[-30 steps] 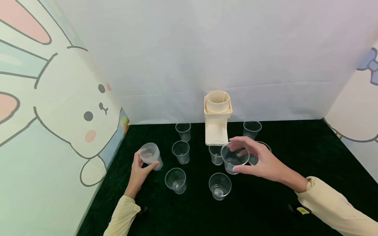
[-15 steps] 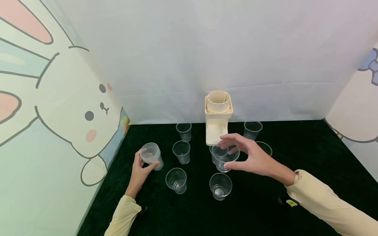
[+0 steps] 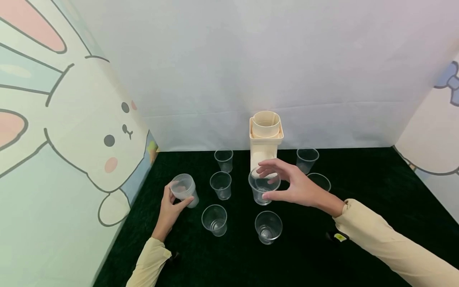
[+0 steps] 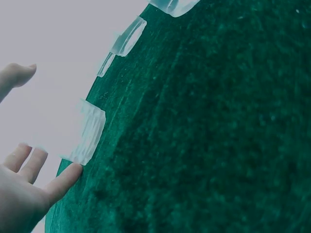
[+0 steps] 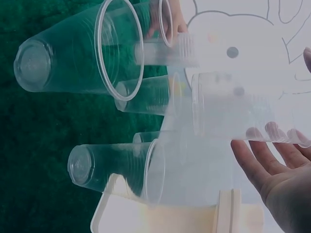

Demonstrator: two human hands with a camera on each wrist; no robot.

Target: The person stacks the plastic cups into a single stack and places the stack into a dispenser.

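Note:
My right hand (image 3: 266, 181) grips a clear plastic cup (image 3: 263, 190) by its rim, just in front of the cream cup dispenser (image 3: 265, 137). The cup is over the spot where another clear cup stands; I cannot tell whether they are nested. In the right wrist view the held cup (image 5: 233, 114) lies against my fingers (image 5: 265, 160), with the dispenser (image 5: 170, 216) below. My left hand (image 3: 179, 196) holds a short stack of clear cups (image 3: 183, 189) at the left of the mat. In the left wrist view the stack (image 4: 90, 133) shows between my fingertips (image 4: 68, 177) and thumb.
Single clear cups stand on the dark green mat (image 3: 358, 187): two behind-left (image 3: 224, 159) (image 3: 220, 184), two near me (image 3: 214, 219) (image 3: 268, 226), two at the right (image 3: 306, 158) (image 3: 320, 181). A white wall stands behind, cartoon rabbit panels at both sides.
My right hand has carried its cup to the left and a little farther away, up to the front of the dispenser. The left hand and its stack have stayed put.

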